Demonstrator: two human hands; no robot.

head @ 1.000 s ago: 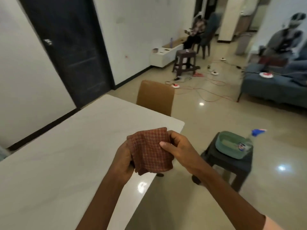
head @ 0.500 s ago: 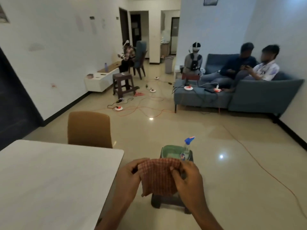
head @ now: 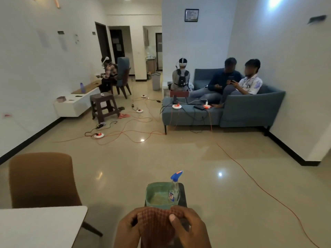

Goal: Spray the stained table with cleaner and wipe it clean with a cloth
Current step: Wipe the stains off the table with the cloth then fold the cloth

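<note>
The cloth (head: 157,228) is pinched at its top edge by the left hand (head: 128,230) and right hand (head: 190,230), hung flat above the basin (head: 152,194) beside the sprayer (head: 174,187), seemingly for setting down, the table (head: 35,228) lying left.

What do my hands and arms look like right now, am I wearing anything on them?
Both are bare. The left hand and right hand show no gloves, rings, watch or bands in what the head view catches. The wrists and the short stretch of forearm at the bottom edge are uncovered too; no sleeve shows in this frame.
</note>
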